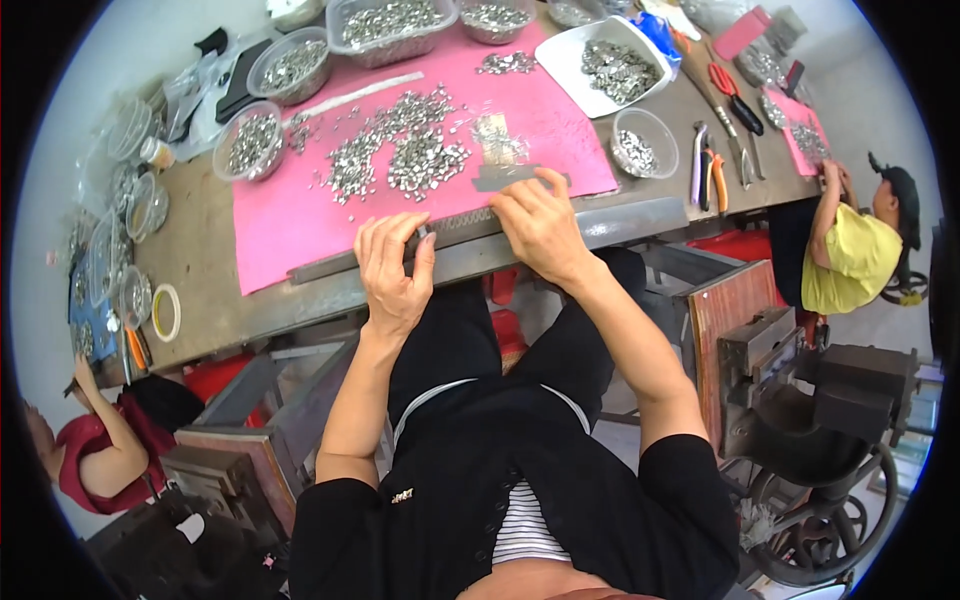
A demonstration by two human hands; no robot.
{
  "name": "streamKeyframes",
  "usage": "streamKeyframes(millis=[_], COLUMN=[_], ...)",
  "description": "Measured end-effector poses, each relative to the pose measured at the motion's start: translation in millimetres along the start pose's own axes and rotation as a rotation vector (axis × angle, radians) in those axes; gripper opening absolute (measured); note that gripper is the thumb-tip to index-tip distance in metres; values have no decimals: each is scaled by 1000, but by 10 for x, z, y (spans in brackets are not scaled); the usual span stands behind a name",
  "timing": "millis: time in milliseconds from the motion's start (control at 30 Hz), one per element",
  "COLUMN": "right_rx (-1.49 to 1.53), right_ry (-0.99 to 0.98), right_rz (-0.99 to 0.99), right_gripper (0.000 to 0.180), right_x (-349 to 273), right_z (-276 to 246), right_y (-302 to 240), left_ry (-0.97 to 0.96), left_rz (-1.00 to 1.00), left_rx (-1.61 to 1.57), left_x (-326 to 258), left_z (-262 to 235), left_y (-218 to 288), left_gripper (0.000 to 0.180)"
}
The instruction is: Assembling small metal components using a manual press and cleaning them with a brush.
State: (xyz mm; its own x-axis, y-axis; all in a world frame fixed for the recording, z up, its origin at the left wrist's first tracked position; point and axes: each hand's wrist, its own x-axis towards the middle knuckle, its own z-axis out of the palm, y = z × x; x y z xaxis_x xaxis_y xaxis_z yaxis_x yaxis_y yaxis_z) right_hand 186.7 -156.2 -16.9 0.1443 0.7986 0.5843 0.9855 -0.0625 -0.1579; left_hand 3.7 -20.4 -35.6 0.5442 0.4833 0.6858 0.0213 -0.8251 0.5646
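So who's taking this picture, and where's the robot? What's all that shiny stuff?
There's no robot here, just a person using two bare hands. The camera is worn on their head and looks down, so you see what they'd see: their own arms and lap. It's a fisheye camera, so straight edges look bendy.

The left hand and right hand are both at a long dark metal bar along the table's front edge. Any tiny piece between the fingers is too small to tell.

The shiny stuff is a spread of small metal pieces on a pink mat. More fill plastic tubs and a white tray. To the right lie orange-handled pliers.

Two other people sit nearby, one on each side.
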Motion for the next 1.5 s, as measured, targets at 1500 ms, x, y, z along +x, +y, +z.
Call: streamKeyframes(millis=[1500], right_rx=[753], right_ry=[365], right_rz=[1047], right_gripper=[30], right_x=[-577], right_z=[-762], right_y=[1623], left_ry=[-578], left_rz=[-141], left_rx=[-424], left_x=[1342], left_z=[1283], left_y=[394], left_gripper=[70])
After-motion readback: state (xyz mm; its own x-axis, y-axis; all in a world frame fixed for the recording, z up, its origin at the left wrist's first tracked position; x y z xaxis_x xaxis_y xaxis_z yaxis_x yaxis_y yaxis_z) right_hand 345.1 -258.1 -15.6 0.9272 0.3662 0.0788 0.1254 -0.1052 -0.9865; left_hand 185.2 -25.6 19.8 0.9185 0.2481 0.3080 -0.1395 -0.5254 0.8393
